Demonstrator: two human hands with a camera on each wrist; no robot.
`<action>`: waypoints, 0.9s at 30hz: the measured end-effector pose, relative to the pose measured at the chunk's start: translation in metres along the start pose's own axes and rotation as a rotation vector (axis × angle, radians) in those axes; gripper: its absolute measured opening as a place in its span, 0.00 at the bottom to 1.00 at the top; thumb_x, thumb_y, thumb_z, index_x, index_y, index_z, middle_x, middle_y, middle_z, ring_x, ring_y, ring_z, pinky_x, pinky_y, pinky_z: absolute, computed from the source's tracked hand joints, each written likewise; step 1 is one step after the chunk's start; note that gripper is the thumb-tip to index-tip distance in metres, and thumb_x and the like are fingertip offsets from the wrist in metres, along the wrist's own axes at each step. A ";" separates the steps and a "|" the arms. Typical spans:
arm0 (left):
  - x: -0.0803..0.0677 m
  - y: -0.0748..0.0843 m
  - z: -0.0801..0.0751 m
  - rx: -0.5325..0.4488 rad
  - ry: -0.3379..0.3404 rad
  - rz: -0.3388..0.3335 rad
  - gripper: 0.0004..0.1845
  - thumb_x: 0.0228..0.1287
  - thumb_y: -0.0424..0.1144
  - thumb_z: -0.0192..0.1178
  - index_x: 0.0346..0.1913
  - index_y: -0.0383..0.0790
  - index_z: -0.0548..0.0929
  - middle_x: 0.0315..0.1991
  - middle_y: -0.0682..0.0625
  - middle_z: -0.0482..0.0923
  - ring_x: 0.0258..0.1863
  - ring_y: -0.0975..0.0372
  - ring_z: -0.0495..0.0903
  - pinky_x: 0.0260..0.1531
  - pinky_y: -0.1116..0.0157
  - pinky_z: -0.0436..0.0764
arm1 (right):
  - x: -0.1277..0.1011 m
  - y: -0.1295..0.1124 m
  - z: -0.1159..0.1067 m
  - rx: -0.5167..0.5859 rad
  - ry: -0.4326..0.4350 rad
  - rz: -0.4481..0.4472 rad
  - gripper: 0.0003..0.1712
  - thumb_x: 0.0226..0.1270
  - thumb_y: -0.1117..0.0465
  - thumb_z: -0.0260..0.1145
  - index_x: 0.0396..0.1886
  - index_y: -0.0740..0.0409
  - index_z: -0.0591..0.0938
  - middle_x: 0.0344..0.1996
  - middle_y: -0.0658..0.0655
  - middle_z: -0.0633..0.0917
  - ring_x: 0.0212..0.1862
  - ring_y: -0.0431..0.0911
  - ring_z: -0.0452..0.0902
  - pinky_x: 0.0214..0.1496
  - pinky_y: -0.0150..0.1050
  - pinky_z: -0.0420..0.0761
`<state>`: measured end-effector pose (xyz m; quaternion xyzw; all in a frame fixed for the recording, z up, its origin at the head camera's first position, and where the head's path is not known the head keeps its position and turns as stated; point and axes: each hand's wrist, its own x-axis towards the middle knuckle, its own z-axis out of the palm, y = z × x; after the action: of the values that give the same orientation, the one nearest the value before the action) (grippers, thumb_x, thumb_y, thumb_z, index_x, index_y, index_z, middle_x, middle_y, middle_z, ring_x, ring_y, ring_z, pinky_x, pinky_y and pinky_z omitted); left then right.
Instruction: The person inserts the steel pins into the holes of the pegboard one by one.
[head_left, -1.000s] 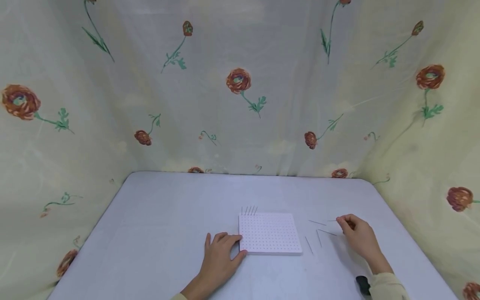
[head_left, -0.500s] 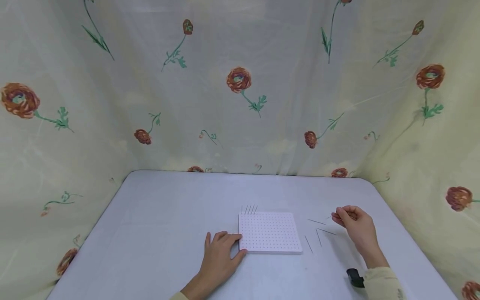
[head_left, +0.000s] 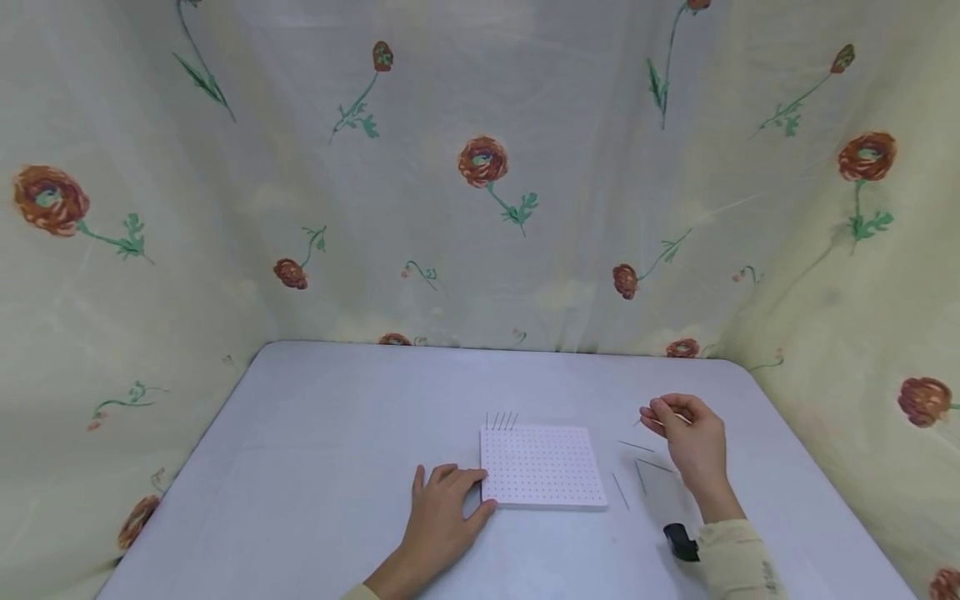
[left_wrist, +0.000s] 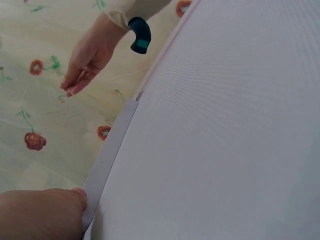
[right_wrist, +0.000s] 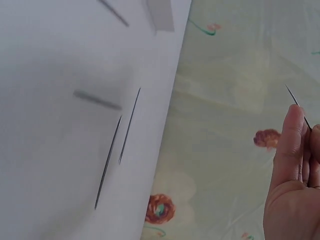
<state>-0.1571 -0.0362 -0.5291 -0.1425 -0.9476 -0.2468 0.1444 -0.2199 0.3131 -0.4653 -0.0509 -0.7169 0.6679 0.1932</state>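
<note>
Head view shows the right hand (head_left: 690,437) raised just above the worktop (head_left: 337,467), to the right of the white perforated board (head_left: 542,465). Its grip is closed on a thin needle (head_left: 660,416): thumb and forefinger pinch the shaft, the other fingers curl in behind, and a short length of the needle pokes out to the left of the fingertips. In the right wrist view the same needle (right_wrist: 298,107) rises as a fine dark line past the pinching fingers (right_wrist: 291,137), its tip free in the air against the flowered curtain (right_wrist: 235,75).

On the worktop below and left of that hand lie the loose needles (head_left: 634,463), several thin pins scattered between the hand and the board's right edge, apart from both. Two of them show in the right wrist view (right_wrist: 119,145), lying nearly parallel and close together.

The left hand (head_left: 442,517) rests flat on the worktop at the board's near left corner. Its grip is slack and spread, holding nothing; the fingertips touch the board's left edge, and the thumb lies against its near side. The left wrist view shows one finger (left_wrist: 45,215) pressed against the board's pale side.

Four standing needles (head_left: 501,419) stick upright in a short row along the board's far edge, near its left corner.
</note>
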 end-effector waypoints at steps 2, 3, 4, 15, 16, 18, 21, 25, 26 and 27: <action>0.000 0.000 0.000 0.001 -0.002 0.002 0.22 0.55 0.60 0.62 0.51 0.56 0.80 0.48 0.58 0.83 0.56 0.56 0.73 0.62 0.33 0.53 | 0.000 -0.004 0.009 -0.031 0.005 0.006 0.14 0.60 0.57 0.68 0.41 0.60 0.77 0.33 0.51 0.82 0.34 0.39 0.86 0.38 0.34 0.84; 0.000 0.000 0.001 0.003 -0.002 0.005 0.22 0.55 0.60 0.62 0.51 0.56 0.80 0.48 0.58 0.83 0.56 0.56 0.73 0.62 0.33 0.53 | -0.002 -0.009 0.015 -0.047 0.014 0.023 0.14 0.60 0.58 0.68 0.41 0.61 0.76 0.33 0.52 0.82 0.34 0.38 0.86 0.39 0.34 0.84; 0.000 0.000 0.001 0.003 -0.001 0.006 0.22 0.55 0.60 0.62 0.51 0.56 0.80 0.48 0.58 0.83 0.56 0.57 0.73 0.62 0.32 0.53 | -0.002 -0.013 0.020 -0.063 0.019 0.035 0.14 0.61 0.59 0.67 0.41 0.60 0.76 0.34 0.51 0.82 0.34 0.37 0.86 0.38 0.33 0.84; 0.001 -0.001 0.001 0.011 0.016 0.018 0.22 0.55 0.60 0.63 0.51 0.56 0.80 0.48 0.59 0.83 0.56 0.57 0.73 0.61 0.33 0.54 | 0.024 0.043 0.057 -0.147 -0.073 -0.139 0.18 0.61 0.49 0.65 0.43 0.55 0.76 0.37 0.53 0.84 0.37 0.39 0.86 0.35 0.32 0.84; 0.001 -0.001 0.002 0.008 0.014 0.016 0.22 0.55 0.60 0.63 0.51 0.56 0.80 0.48 0.59 0.83 0.56 0.57 0.73 0.61 0.32 0.54 | 0.028 0.051 0.060 -0.159 -0.071 -0.149 0.19 0.61 0.48 0.65 0.43 0.56 0.75 0.38 0.55 0.84 0.38 0.41 0.86 0.37 0.33 0.84; 0.001 0.000 0.001 0.004 0.008 0.012 0.22 0.55 0.60 0.63 0.51 0.56 0.80 0.49 0.59 0.83 0.56 0.56 0.73 0.61 0.32 0.53 | 0.030 0.055 0.065 -0.138 -0.096 -0.188 0.17 0.62 0.50 0.65 0.42 0.56 0.75 0.37 0.56 0.84 0.37 0.42 0.86 0.36 0.32 0.84; -0.001 0.000 0.000 -0.003 -0.001 0.006 0.22 0.54 0.59 0.63 0.51 0.56 0.80 0.48 0.58 0.83 0.56 0.56 0.73 0.61 0.32 0.53 | 0.013 0.019 0.080 -0.154 -0.122 -0.134 0.14 0.64 0.58 0.63 0.43 0.61 0.74 0.39 0.61 0.83 0.39 0.45 0.86 0.39 0.37 0.85; -0.001 -0.001 0.000 0.007 -0.004 0.000 0.22 0.55 0.60 0.63 0.51 0.56 0.80 0.49 0.59 0.83 0.57 0.56 0.73 0.62 0.32 0.53 | -0.009 -0.026 0.100 -0.241 -0.167 -0.086 0.11 0.66 0.64 0.61 0.43 0.65 0.73 0.40 0.66 0.82 0.41 0.46 0.86 0.42 0.37 0.84; -0.001 -0.001 -0.001 0.009 -0.003 0.000 0.22 0.55 0.60 0.63 0.51 0.56 0.80 0.49 0.59 0.83 0.57 0.56 0.73 0.62 0.33 0.53 | -0.011 -0.031 0.104 -0.254 -0.186 -0.083 0.10 0.66 0.64 0.61 0.42 0.65 0.73 0.41 0.66 0.82 0.41 0.46 0.86 0.42 0.36 0.84; 0.000 -0.001 -0.001 0.013 -0.003 0.000 0.22 0.55 0.60 0.63 0.51 0.56 0.80 0.49 0.59 0.83 0.57 0.56 0.73 0.62 0.33 0.53 | -0.012 -0.034 0.108 -0.265 -0.202 -0.081 0.10 0.66 0.65 0.61 0.42 0.65 0.73 0.40 0.65 0.82 0.42 0.47 0.86 0.41 0.34 0.84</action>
<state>-0.1569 -0.0372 -0.5290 -0.1419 -0.9494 -0.2405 0.1440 -0.2397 0.2039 -0.4380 0.0206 -0.8159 0.5611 0.1385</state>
